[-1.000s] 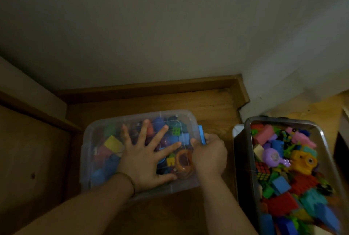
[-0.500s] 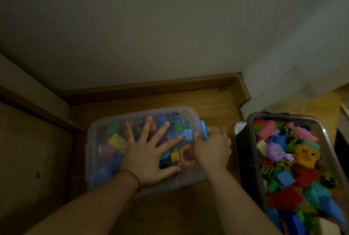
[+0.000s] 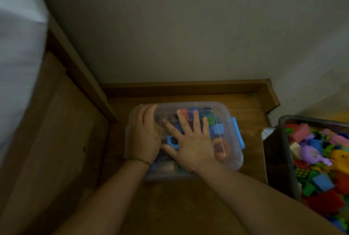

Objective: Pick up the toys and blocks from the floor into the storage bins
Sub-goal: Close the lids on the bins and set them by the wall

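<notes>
A clear lidded bin (image 3: 233, 159) full of coloured blocks stands on the wooden floor by the wall. My right hand (image 3: 192, 140) lies flat on its lid, fingers spread, holding nothing. My left hand (image 3: 145, 136) is curled over the lid's left edge, fingers together and pointing toward the far left corner. A blue latch (image 3: 238, 132) shows on the bin's right end, and an orange ring toy (image 3: 221, 148) is visible through the lid. To the right, an open grey bin (image 3: 283, 159) is heaped with blocks and toys (image 3: 321, 182), among them a purple toy (image 3: 311, 154).
A wooden skirting board (image 3: 185, 88) runs along the wall behind the clear bin. A wooden panel (image 3: 56, 140) rises on the left, with pale fabric (image 3: 18, 46) above it. Bare floor (image 3: 179, 206) lies under my forearms.
My left hand slid from the lid's middle to its left edge. My right hand left the blue latch and now lies flat on the lid. The view has shifted left.
</notes>
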